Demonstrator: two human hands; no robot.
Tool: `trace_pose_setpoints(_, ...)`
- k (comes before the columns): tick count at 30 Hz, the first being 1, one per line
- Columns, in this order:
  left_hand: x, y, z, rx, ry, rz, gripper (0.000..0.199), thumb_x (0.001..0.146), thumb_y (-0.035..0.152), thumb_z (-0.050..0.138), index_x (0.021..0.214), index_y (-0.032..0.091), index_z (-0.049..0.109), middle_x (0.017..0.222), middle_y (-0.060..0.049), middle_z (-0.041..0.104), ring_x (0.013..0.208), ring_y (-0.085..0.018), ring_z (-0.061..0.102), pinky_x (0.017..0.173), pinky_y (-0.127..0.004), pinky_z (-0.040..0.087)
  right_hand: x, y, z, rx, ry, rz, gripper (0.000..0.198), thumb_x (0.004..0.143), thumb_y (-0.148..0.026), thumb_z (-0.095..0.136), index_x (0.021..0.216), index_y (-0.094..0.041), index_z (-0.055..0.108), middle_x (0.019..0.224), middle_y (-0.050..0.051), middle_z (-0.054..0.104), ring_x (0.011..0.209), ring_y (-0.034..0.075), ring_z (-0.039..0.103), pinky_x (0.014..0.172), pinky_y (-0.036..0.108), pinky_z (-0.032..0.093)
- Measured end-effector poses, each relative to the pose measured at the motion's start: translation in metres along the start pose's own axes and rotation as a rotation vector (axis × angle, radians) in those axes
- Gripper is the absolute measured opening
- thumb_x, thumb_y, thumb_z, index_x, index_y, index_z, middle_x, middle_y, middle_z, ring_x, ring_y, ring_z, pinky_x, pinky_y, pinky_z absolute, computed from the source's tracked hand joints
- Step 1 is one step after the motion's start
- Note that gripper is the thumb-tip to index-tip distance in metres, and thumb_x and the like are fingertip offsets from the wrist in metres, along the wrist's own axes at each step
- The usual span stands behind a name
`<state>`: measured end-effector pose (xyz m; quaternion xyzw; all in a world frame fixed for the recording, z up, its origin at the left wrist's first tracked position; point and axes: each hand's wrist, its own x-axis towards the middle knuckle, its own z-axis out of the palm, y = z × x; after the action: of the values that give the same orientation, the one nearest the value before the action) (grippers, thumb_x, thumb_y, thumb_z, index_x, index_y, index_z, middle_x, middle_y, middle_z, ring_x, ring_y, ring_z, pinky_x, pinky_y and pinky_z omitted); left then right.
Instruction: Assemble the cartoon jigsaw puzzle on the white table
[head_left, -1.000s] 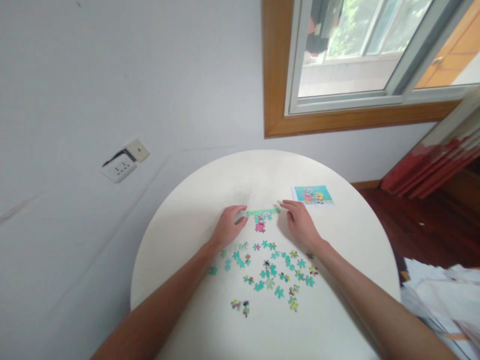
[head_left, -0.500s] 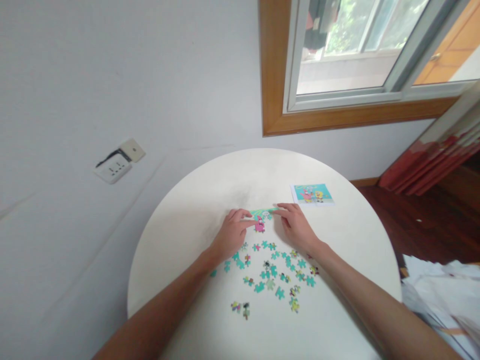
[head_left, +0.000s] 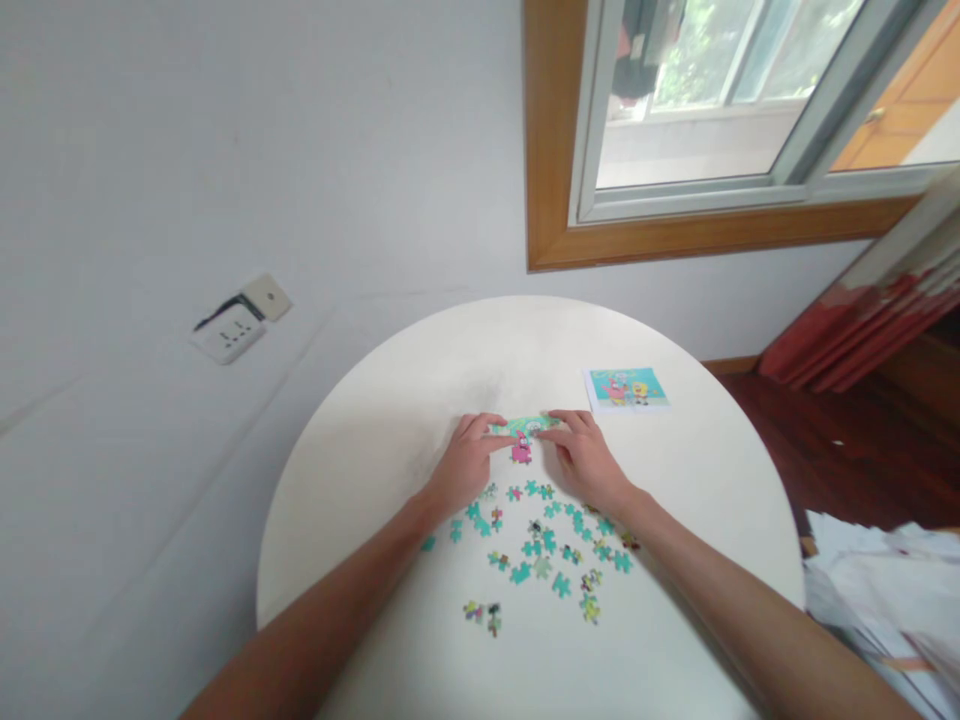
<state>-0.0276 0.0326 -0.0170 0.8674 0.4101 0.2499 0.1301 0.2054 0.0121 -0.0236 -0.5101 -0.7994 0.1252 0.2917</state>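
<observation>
A partly joined puzzle section (head_left: 522, 452) lies just below the centre of the frame, flat on the round white table (head_left: 360, 450). Its upper part is a green strip, with a pink figure hanging below. The left hand (head_left: 466, 460) touches its left end, the fingers spread and 1 fingertip reaching the pink figure. The right hand (head_left: 591, 462) touches its right end, with 1 fingertip near the upper edge and another lower down. Neither hand is clenched; I cannot tell whether either grip grasps the section or only rests against it.

Loose puzzle pieces (head_left: 520, 573), mostly teal with some yellow, pink and dark, are scattered across the lower centre, between the forearms. A small group (head_left: 493, 620) lies apart from them, nearer the bottom edge. To the right of centre, beyond the right hand, is a printed picture (head_left: 627, 390) with a pink figure and a yellow figure.

A wood-framed window (head_left: 697, 100) fills the upper right; a wall socket (head_left: 231, 334) sits at centre left.
</observation>
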Motion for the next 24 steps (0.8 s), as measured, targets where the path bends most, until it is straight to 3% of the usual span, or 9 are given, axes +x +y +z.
trace_pose_setpoints(8,0.000,-0.002,0.003,0.014,-0.031,0.015,0.066,0.073,-0.010,0.036,0.112,0.028,0.073,0.125,-0.006,0.055,0.116,-0.022,0.043,0.105,-0.043,0.041,-0.004,-0.016,-0.005,-0.065,-0.155,-0.072,0.058,0.080,-0.001,0.050,0.126,-0.034,0.066,0.143,0.008,0.046,0.126,0.030,0.036,0.099,0.048,0.038)
trace_pose_setpoints(12,0.000,-0.004,0.005,0.008,-0.025,0.005,0.070,0.073,-0.011,0.035,0.121,0.028,0.069,0.125,-0.006,0.054,0.115,-0.022,0.043,0.105,-0.043,0.042,-0.002,-0.015,-0.005,-0.083,-0.141,-0.042,0.058,0.083,-0.002,0.048,0.131,-0.032,0.062,0.143,0.009,0.046,0.126,0.030,0.035,0.099,0.047,0.038)
trace_pose_setpoints(19,0.001,-0.007,0.006,0.011,-0.037,0.006,0.068,0.074,-0.009,0.037,0.118,0.031,0.070,0.126,-0.005,0.054,0.118,-0.023,0.043,0.106,-0.046,0.041,-0.001,-0.014,0.001,-0.122,-0.129,-0.075,0.059,0.080,-0.002,0.050,0.129,-0.033,0.063,0.145,0.011,0.043,0.127,0.034,0.034,0.098,0.053,0.037)
trace_pose_setpoints(24,0.004,0.000,-0.002,-0.031,0.020,-0.016,0.059,0.077,-0.006,0.041,0.120,0.025,0.068,0.117,-0.006,0.057,0.114,-0.022,0.046,0.104,-0.042,0.040,0.001,-0.009,0.000,-0.047,-0.002,-0.039,0.053,0.082,0.000,0.045,0.122,-0.027,0.067,0.138,0.011,0.051,0.123,0.030,0.040,0.097,0.049,0.041)
